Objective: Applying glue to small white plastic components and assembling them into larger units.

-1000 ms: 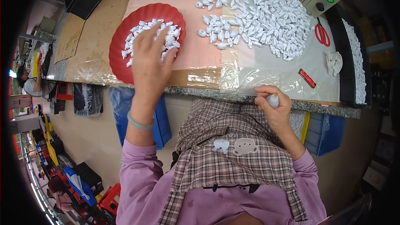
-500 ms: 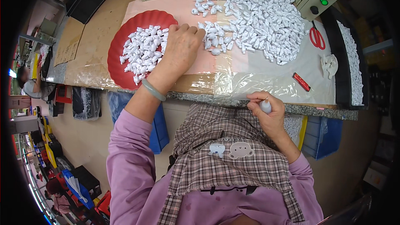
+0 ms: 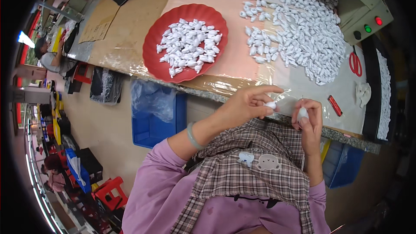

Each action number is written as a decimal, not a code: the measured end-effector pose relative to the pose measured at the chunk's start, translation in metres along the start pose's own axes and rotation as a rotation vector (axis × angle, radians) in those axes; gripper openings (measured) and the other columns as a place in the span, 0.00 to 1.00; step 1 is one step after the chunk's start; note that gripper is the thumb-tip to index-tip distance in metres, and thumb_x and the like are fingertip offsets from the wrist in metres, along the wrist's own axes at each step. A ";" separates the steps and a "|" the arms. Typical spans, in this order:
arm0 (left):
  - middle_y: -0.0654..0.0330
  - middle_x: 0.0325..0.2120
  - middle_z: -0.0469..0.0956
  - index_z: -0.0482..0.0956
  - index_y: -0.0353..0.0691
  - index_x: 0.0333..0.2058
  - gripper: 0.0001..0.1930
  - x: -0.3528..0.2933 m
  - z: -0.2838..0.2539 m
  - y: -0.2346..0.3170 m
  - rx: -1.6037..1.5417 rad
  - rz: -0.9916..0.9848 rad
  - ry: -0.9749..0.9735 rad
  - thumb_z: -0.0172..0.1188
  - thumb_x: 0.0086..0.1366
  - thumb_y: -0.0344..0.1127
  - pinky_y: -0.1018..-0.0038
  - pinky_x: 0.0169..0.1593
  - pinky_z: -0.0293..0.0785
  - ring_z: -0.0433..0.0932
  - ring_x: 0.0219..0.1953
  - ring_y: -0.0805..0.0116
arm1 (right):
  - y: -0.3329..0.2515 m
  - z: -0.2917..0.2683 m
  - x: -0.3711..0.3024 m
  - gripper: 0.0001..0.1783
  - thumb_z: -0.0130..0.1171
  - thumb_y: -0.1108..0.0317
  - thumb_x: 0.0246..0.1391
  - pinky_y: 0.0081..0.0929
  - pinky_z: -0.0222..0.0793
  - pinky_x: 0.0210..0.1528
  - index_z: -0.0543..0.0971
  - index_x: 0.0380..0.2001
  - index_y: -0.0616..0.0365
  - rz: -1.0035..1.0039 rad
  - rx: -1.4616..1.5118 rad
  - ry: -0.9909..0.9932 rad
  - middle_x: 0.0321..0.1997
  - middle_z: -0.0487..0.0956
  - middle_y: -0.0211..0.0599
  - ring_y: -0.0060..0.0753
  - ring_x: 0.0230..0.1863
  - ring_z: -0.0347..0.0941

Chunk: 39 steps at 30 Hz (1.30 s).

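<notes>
Just past the table's front edge, my left hand (image 3: 247, 106) pinches a small white figure piece (image 3: 271, 104) between thumb and fingers. Close beside it on the right, my right hand (image 3: 310, 119) is closed around a small white squeeze bottle (image 3: 303, 113) with a thin needle tip pointing up. The piece and the tip are apart. Many similar white pieces (image 3: 186, 45) lie in a red scalloped plate (image 3: 151, 60) on the left of the table. Further right, a large spread of white pieces (image 3: 307, 45) covers the tabletop.
At the right lie red-handled scissors (image 3: 355, 64), a red cutter (image 3: 335, 105) and a crumpled white cloth (image 3: 363, 93). A machine with lit buttons (image 3: 367, 28) stands behind, a black tray (image 3: 370, 78) at the right end. Below the table sits a blue crate (image 3: 158, 125). Another person (image 3: 53, 56) is far left.
My left hand has come from the plate's right edge back toward my right hand and now holds a white piece. The right hand has turned the bottle tip-up. The whole view has shifted.
</notes>
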<state>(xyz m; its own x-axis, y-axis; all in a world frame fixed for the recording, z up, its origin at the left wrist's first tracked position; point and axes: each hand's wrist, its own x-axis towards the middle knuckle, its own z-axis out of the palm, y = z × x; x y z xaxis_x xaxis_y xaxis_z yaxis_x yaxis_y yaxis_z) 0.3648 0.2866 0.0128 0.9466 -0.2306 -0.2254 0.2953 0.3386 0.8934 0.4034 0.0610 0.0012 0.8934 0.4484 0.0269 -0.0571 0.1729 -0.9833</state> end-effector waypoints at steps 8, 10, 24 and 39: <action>0.54 0.41 0.78 0.73 0.33 0.52 0.18 -0.005 0.000 -0.016 -0.225 -0.064 -0.073 0.56 0.62 0.26 0.83 0.40 0.73 0.75 0.33 0.77 | 0.006 -0.011 0.004 0.15 0.57 0.69 0.55 0.13 0.58 0.21 0.71 0.45 0.62 -0.082 0.020 0.148 0.45 0.69 0.36 0.20 0.27 0.67; 0.53 0.42 0.78 0.73 0.32 0.52 0.18 -0.007 0.004 -0.015 -0.358 -0.109 -0.061 0.55 0.63 0.25 0.83 0.40 0.73 0.76 0.33 0.75 | 0.007 -0.014 0.003 0.16 0.57 0.70 0.56 0.12 0.58 0.21 0.70 0.46 0.62 -0.066 0.055 0.192 0.43 0.71 0.36 0.20 0.27 0.67; 0.49 0.42 0.78 0.73 0.33 0.48 0.14 -0.007 0.004 -0.018 -0.548 -0.119 -0.048 0.56 0.64 0.30 0.77 0.45 0.76 0.78 0.42 0.65 | -0.026 -0.001 0.007 0.24 0.53 0.59 0.61 0.14 0.62 0.24 0.67 0.53 0.66 -0.146 0.031 0.319 0.36 0.77 0.40 0.19 0.26 0.70; 0.51 0.37 0.78 0.74 0.30 0.47 0.15 -0.006 0.005 -0.027 -0.576 -0.090 -0.072 0.59 0.61 0.28 0.78 0.40 0.76 0.77 0.36 0.68 | -0.037 0.003 -0.010 0.25 0.54 0.60 0.60 0.18 0.72 0.29 0.69 0.51 0.71 -0.483 -0.464 0.133 0.36 0.79 0.47 0.26 0.29 0.77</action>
<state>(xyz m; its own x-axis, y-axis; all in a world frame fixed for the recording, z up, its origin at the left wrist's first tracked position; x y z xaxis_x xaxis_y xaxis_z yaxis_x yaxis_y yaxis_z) 0.3507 0.2744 -0.0084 0.9093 -0.3361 -0.2455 0.4161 0.7512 0.5125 0.3952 0.0528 0.0378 0.8194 0.2986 0.4892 0.5325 -0.0805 -0.8426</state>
